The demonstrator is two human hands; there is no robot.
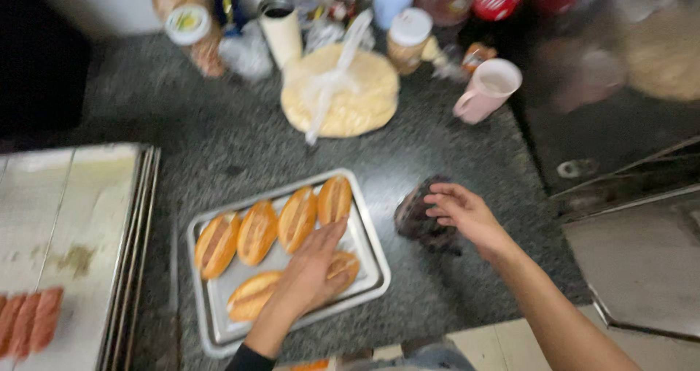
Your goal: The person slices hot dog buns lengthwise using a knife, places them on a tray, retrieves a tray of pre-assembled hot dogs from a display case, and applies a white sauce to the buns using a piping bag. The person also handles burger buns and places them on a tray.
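Six split bread rolls are lying on a metal tray that is sitting on the dark speckled surface. Four are lining up along the tray's far side, two are lying nearer the person. The left hand is resting flat, fingers stretched out and gripping nothing, on top of the near right roll, covering most of it. The right hand is hovering just right of the tray, fingers loosely curled and spread, touching or nearly touching a dark crumpled lump on the surface; the blur is hiding whether it is actually grasping it. Beyond the tray a bagged yellow round of dough is lying, with a pink mug to its right. Stacked trays are sitting at the left, holding reddish sausages
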